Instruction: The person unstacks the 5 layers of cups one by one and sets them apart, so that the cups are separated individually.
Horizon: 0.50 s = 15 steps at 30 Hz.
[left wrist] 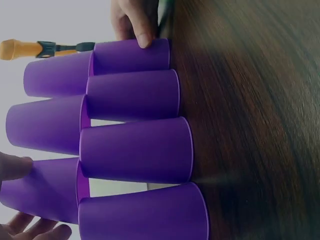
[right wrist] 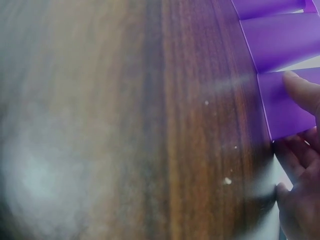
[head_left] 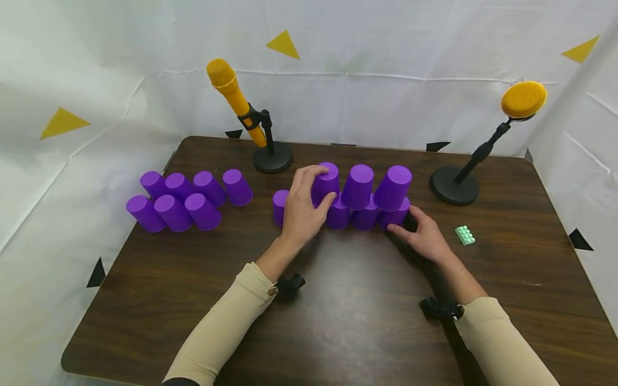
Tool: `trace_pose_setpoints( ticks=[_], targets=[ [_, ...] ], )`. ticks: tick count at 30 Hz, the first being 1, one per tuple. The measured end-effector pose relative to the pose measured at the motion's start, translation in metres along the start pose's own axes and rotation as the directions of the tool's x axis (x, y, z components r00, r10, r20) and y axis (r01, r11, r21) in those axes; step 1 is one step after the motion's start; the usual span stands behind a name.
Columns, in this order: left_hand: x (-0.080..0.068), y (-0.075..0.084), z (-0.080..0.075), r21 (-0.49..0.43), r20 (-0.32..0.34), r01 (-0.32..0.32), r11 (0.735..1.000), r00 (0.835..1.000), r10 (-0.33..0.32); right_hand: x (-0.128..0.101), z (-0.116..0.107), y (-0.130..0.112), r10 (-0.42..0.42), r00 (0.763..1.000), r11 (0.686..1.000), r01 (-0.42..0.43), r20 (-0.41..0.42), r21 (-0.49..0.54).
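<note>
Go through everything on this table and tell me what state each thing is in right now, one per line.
Cup pyramid: upside down, two tiers, three over four.
Spare cups: upside down, two rows, untouched.
Left hand: grips top-left cup.
Right hand: fingers touch bottom-right cup.
Microphone: tilted in stand.
Green brick: lying flat, untouched.

Cups — plain purple, both the centre stack and the group at 9 o'clock. Table — dark brown woodgrain. Brick, 3 o'clock: mint green. Microphone, 11 o'clock: yellow-orange, black stand. Backdrop: white, yellow triangles. Sleeves: beige.
</note>
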<state>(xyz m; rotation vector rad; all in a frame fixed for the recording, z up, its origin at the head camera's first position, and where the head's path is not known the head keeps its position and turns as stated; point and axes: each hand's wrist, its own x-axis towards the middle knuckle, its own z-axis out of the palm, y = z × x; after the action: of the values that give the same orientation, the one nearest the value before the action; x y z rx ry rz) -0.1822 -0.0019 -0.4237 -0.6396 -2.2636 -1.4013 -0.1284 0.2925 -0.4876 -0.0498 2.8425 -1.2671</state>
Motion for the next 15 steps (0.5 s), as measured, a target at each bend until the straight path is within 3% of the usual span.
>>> trace_pose_setpoints(
  ticks=[8,11,15],
  targets=[
    [-0.002,-0.003,-0.009,-0.045,0.011,-0.030,0.999,0.999,0.031,-0.001,0.000,0.001,0.011,1.000,1.000,-0.011,0.005,0.001],
    [-0.006,-0.001,-0.023,-0.068,-0.020,-0.046,0.997,0.999,0.045,0.000,0.001,0.001,0.011,1.000,1.000,-0.011,0.005,0.002],
    [-0.014,-0.002,-0.053,-0.102,-0.104,-0.064,0.993,0.993,0.053,0.000,0.000,0.001,0.014,1.000,1.000,-0.014,0.005,0.002]
  ],
)
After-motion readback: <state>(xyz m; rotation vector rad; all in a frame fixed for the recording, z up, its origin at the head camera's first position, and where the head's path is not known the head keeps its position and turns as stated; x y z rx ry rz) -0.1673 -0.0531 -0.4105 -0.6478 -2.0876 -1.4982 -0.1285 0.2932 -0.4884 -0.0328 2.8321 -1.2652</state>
